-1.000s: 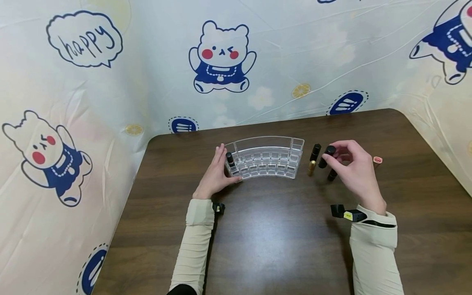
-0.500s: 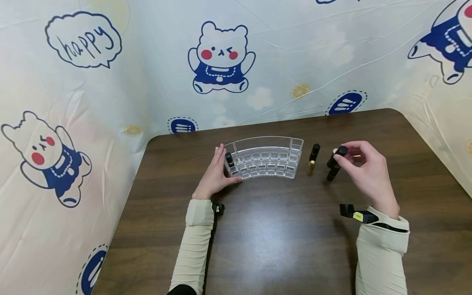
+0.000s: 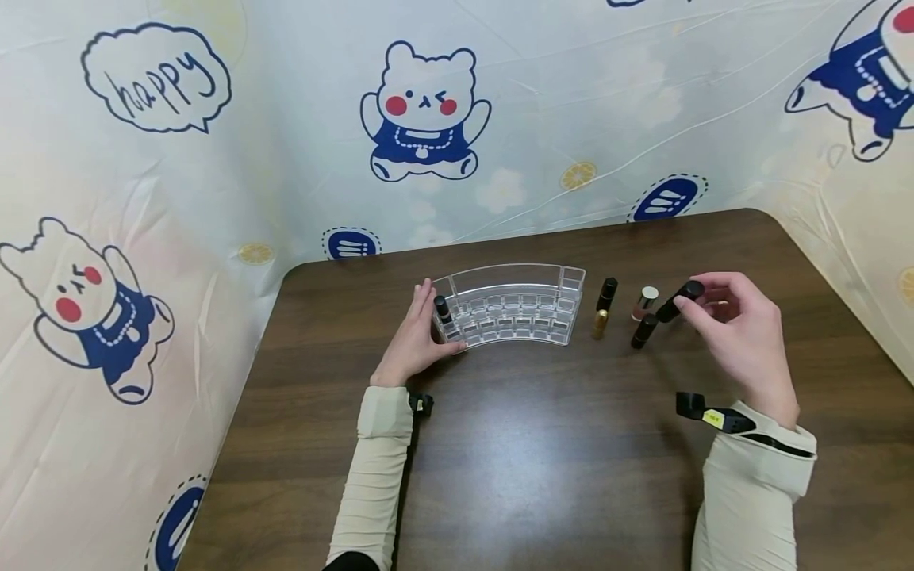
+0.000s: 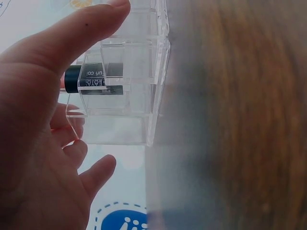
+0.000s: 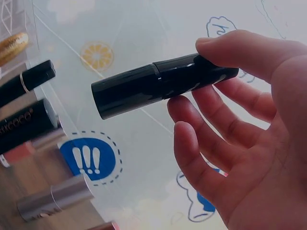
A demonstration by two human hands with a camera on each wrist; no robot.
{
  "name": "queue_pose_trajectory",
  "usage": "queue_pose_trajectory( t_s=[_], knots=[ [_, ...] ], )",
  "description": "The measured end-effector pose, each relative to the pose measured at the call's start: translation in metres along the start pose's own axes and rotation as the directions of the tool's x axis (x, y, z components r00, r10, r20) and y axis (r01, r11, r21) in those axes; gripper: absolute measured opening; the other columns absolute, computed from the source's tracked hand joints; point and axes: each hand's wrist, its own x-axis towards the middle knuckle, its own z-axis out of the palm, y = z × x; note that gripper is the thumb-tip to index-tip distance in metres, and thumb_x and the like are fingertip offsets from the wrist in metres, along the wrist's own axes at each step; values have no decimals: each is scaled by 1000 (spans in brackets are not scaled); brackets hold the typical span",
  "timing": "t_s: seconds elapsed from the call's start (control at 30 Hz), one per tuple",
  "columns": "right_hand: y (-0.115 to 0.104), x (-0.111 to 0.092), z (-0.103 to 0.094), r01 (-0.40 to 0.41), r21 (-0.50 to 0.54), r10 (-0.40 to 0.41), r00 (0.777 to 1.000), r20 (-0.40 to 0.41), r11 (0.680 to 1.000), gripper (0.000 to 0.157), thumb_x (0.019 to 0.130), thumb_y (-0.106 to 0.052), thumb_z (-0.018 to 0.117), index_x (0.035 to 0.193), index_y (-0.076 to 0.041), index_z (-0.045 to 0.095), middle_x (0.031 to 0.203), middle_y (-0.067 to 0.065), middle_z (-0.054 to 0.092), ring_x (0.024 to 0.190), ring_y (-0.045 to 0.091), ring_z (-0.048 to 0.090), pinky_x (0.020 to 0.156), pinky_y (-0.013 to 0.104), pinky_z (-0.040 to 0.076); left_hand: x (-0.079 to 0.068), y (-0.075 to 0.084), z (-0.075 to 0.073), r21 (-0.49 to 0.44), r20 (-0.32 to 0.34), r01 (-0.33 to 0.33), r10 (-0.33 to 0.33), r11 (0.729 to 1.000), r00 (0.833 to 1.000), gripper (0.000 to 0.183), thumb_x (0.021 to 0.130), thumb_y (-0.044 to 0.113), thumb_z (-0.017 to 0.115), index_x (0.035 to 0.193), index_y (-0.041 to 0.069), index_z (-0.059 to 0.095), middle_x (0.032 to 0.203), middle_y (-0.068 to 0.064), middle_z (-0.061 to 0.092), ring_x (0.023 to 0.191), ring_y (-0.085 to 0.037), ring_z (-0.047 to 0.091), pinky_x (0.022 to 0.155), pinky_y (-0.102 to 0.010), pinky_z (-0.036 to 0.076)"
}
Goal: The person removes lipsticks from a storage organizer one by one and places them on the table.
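Observation:
My right hand [image 3: 743,341] pinches a black lipstick tube [image 3: 671,307] between thumb and fingers, above the right side of the table. In the right wrist view, this lipstick [image 5: 129,91] lies slantwise, its far end sticking out beyond the fingers. My left hand [image 3: 410,341] holds the left end of a clear lipstick organizer [image 3: 510,274], with the thumb at its front corner and the fingers along its side. One black lipstick [image 3: 443,309] stands in the organizer's left end; the left wrist view shows it through the clear wall [image 4: 134,129].
Between the organizer and my right hand stand a black-and-gold lipstick [image 3: 604,305], a black tube [image 3: 643,331] and a silver-capped tube [image 3: 647,295]. The right wrist view also shows a silvery tube [image 5: 55,199]. A patterned sheet [image 3: 543,119] hangs behind the wooden table [image 3: 535,460].
My right hand has moved to the right with the black lipstick, which now tilts more. The silver-capped tube has come into view from behind it. My left hand stays on the organizer.

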Motion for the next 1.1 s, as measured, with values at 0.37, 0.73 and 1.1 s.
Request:
queue_pose_trajectory(
  t_s=[0.37,0.73,1.1],
  knots=[
    [8,0,-7,-19,-30,19,1000,2,999,32,88,-20,70,116,-7,61,89,-19,54,81,-3,52,68,3,40,0,-1,0,-6,-1,-2,2,1000,1000,112,76,49,79,155,6,13,165,-2,-3,151,-16,-9,120,-45,22],
    [20,1,-13,-27,-41,27,1000,11,999,32,88,-20,70,115,-5,61,87,-24,54,80,-7,52,70,2,39,0,-1,-1,3,-4,-7,7,1000,1000,112,76,50,78,155,5,14,164,3,-7,151,-18,-8,120,-44,21],
    [29,0,-21,-39,-124,48,996,71,992,33,89,-25,70,115,-7,61,84,-30,50,77,-13,50,69,0,37,1,0,0,8,-6,-15,15,1000,1000,111,76,50,78,155,4,14,165,-1,-4,152,-21,-6,119,-45,22]
  ],
)
